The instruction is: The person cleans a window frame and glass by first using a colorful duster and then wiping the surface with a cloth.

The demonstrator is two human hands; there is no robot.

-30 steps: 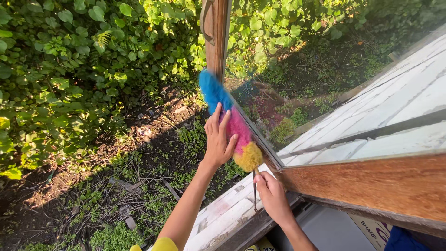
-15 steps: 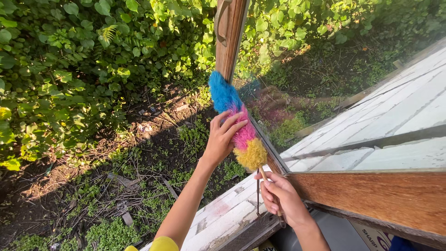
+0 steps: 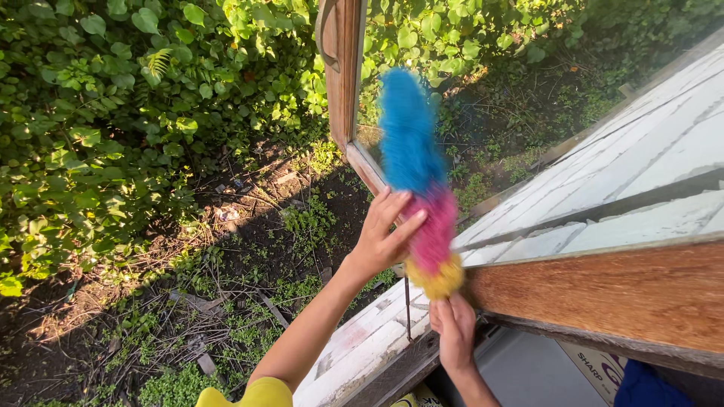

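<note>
A feather duster [image 3: 418,173] with a blue tip, pink middle and yellow base lies against the glass of an open wooden window sash [image 3: 603,294]. My right hand [image 3: 455,328] grips its thin handle just below the yellow part, at the sash's lower corner. My left hand [image 3: 386,235] reaches out past the sill, fingers spread, palm touching the pink part of the duster from the left. The handle itself is hidden inside my right fist.
The window frame's vertical wooden edge [image 3: 341,68] stands at top centre. A white painted sill [image 3: 362,347] runs below. Outside are leafy bushes [image 3: 113,98] and bare soil with weeds [image 3: 211,264]. A cardboard box [image 3: 599,369] sits inside at lower right.
The duster has swung up and to the right, onto the glass, its blue tip now higher. Both hands shifted right with it; my left hand stays on the pink part.
</note>
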